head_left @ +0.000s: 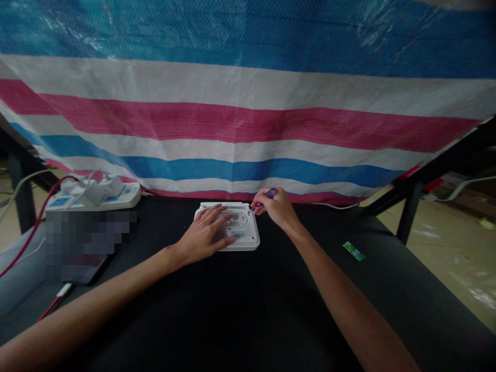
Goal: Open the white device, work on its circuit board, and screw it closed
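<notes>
A flat white plastic device (248,240) with vent slots lies on the black table (240,310), near its far edge. My left hand (205,235) rests flat on top of the device, fingers spread over it. My right hand (276,207) is closed around a small tool with a purple handle (270,193). The tool's tip points at the device's upper right corner.
A white power strip (96,195) with plugs and red and white cables sits at the far left. A dark phone lies below it, partly blurred. A small green packet (353,251) lies to the right. A striped blue, white and red tarp (248,113) hangs behind the table.
</notes>
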Motion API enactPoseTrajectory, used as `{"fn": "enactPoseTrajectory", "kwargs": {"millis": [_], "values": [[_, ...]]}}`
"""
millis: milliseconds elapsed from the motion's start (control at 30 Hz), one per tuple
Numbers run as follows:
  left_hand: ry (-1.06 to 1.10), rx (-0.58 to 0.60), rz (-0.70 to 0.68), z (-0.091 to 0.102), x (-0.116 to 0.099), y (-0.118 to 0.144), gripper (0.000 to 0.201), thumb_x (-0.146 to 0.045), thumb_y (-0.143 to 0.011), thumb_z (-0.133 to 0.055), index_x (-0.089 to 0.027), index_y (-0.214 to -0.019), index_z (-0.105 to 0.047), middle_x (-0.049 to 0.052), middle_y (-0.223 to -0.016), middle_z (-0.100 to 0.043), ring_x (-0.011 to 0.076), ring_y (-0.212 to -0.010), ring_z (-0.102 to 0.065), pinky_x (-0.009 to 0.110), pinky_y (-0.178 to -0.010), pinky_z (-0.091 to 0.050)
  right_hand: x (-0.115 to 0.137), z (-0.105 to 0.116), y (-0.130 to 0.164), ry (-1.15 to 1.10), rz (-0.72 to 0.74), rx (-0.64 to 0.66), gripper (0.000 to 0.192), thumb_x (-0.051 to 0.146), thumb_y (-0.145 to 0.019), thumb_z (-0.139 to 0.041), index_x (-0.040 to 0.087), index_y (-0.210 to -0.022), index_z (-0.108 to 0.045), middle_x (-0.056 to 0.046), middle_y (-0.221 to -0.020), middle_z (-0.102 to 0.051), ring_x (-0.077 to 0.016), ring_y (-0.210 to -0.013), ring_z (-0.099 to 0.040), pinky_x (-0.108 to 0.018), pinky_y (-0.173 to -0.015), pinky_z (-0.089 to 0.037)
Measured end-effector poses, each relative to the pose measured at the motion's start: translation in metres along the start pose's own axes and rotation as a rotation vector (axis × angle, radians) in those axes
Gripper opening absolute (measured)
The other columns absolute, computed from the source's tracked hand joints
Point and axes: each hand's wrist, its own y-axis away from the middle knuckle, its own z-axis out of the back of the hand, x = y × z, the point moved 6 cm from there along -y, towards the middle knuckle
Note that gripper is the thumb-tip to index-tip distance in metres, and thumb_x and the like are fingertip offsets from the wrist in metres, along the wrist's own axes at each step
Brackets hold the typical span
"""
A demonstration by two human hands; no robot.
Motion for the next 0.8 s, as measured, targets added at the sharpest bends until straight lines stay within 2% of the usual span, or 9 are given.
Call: {"fn": "enactPoseTrajectory", "kwargs": {"millis": [100, 233, 500, 667, 733, 800], "values": [[-0.068, 0.035, 0.005, -0.011, 0.004, 0.002, 0.070, -0.066, -0.092, -0.046, -0.021, -0.146, -0.044, 0.016, -0.156, -0.035, 0.0352, -0.143, -0.032, 0.058, -0.116, -0.025, -0.001, 0.002, 0.000, 0.001, -0.020, -0.013, 0.014, 0.026, -0.063, -0.056, 0.015, -0.055, -0.061, -0.006, -0.057, -0.067, -0.0171, -0.045, -0.064, -0.024, -0.041, -0.051], [-0.119, 0.031, -0.005, -0.017, 0.006, 0.003, 0.073, -0.068, -0.091, -0.047, -0.026, -0.149, -0.039, 0.015, -0.158, -0.032, 0.0365, -0.146, -0.028, 0.059, -0.116, -0.023, -0.001, 0.003, -0.001, -0.001, -0.024, -0.017, 0.014, 0.025, -0.062, -0.056, 0.015, -0.055, -0.061, -0.006, -0.056, -0.067, -0.0169, -0.044, -0.064, -0.023, -0.041, -0.051], [-0.129, 0.014, -0.020, -0.017, 0.007, 0.004, 0.071, -0.067, -0.090, -0.050, -0.027, -0.148, -0.042, 0.015, -0.155, -0.036, 0.0388, -0.141, -0.035, 0.061, -0.114, -0.026, -0.010, -0.004, -0.004, 0.028, -0.066, -0.008, 0.011, 0.022, -0.064, -0.056, 0.016, -0.056, -0.059, -0.005, -0.056, -0.067, -0.0164, -0.043, -0.064, -0.022, -0.038, -0.050], [-0.129, 0.014, -0.043, -0.017, 0.006, 0.004, 0.069, -0.064, -0.092, -0.049, -0.026, -0.149, -0.040, 0.015, -0.155, -0.036, 0.0380, -0.141, -0.034, 0.061, -0.114, -0.026, -0.017, -0.012, -0.008, 0.085, -0.150, -0.003, 0.007, 0.016, -0.065, -0.058, 0.017, -0.058, -0.057, -0.004, -0.052, -0.065, -0.0159, -0.040, -0.061, -0.023, -0.037, -0.049], [-0.133, 0.014, -0.053, -0.017, 0.006, 0.004, 0.069, -0.064, -0.092, -0.047, -0.026, -0.149, -0.040, 0.015, -0.155, -0.035, 0.0379, -0.141, -0.034, 0.061, -0.114, -0.026, -0.019, -0.014, -0.011, 0.119, -0.194, 0.010, 0.008, 0.015, -0.066, -0.058, 0.017, -0.058, -0.057, -0.004, -0.051, -0.064, -0.0157, -0.040, -0.060, -0.024, -0.038, -0.047], [-0.132, 0.018, -0.059, -0.017, 0.006, 0.004, 0.069, -0.064, -0.093, -0.046, -0.026, -0.149, -0.039, 0.015, -0.156, -0.035, 0.0376, -0.141, -0.033, 0.061, -0.114, -0.026, -0.017, -0.013, -0.015, 0.204, -0.169, 0.030, 0.010, 0.015, -0.067, -0.057, 0.017, -0.057, -0.059, -0.004, -0.051, -0.064, -0.0151, -0.043, -0.059, -0.023, -0.040, -0.044]]}}
